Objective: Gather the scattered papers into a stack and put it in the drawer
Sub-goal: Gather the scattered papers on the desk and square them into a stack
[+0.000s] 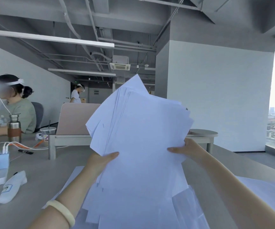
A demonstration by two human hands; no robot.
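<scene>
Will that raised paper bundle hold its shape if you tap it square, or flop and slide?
Probably floppy: the paper bundle is held only at its lower sides by the left hand and right hand. Sheets likely slide: their edges are staggered, with no clip visible.

Plain white papers [143, 129]; grey table [39, 176]
</scene>
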